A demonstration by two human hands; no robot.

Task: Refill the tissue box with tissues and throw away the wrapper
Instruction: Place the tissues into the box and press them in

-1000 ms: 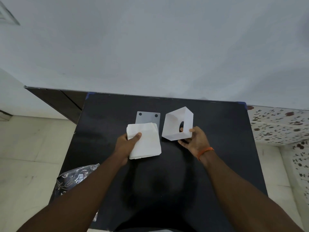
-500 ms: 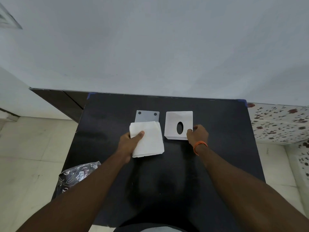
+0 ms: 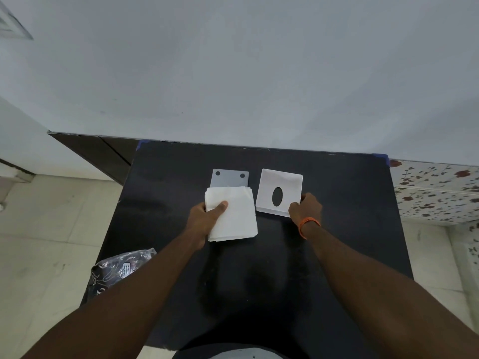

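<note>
Clearly soft and floppy, the tissue stack (image 3: 233, 213), mid-frame, wants edge support; left hand (image 3: 204, 218) pinches it, right hand (image 3: 305, 207) clasps the light tissue box (image 3: 280, 191).

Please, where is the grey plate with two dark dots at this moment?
In the head view the grey plate lies flat on the black table, far of centre, just left of the white tissue box, its near part hidden under the tissue stack.
</note>
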